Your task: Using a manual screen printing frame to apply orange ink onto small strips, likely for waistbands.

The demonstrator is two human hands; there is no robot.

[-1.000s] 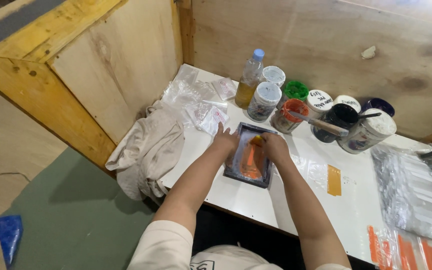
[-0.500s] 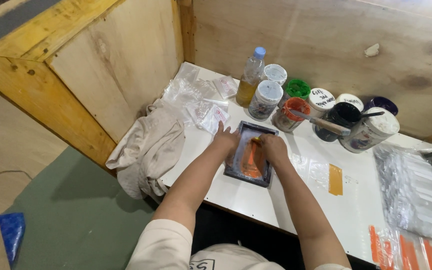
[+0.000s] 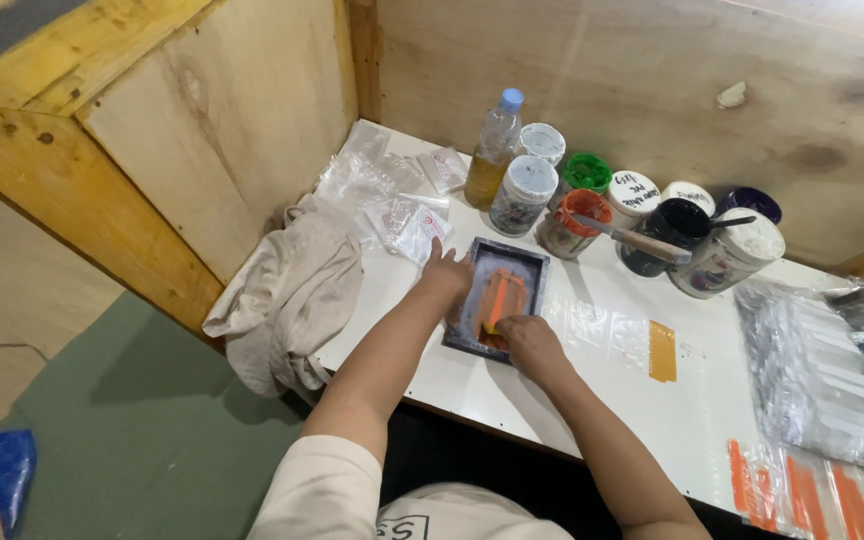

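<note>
the fingers (image 3: 508,327) of the right hand (image 3: 530,343) are clamped on a small orange scraper (image 3: 497,300) whose blade lies across the inside of a dark rectangular frame (image 3: 532,268), while the left hand (image 3: 446,272) rests flat with its fingers together on the frame's left edge, pressing it to the bench (image 3: 602,350). the frame sits near the middle of the white bench, its long axis running from the person toward the back wall, tilted a little to the right at the far end; orange ink is smeared along that same axis inside it. the scraper stands nearly upright in the near half of the frame, its handle leaning toward the person. just behind the frame stand a bottle with a blue cap (image 3: 493,150), several ink jars (image 3: 523,195), and an open orange jar (image 3: 572,224) with a spatula (image 3: 637,240) laid across it. clear plastic bags (image 3: 392,195) lie to the left, a beige cloth (image 3: 287,295) hangs off the bench's left end, and a yellow strip (image 3: 662,350) lies to the right of the frame.
</note>
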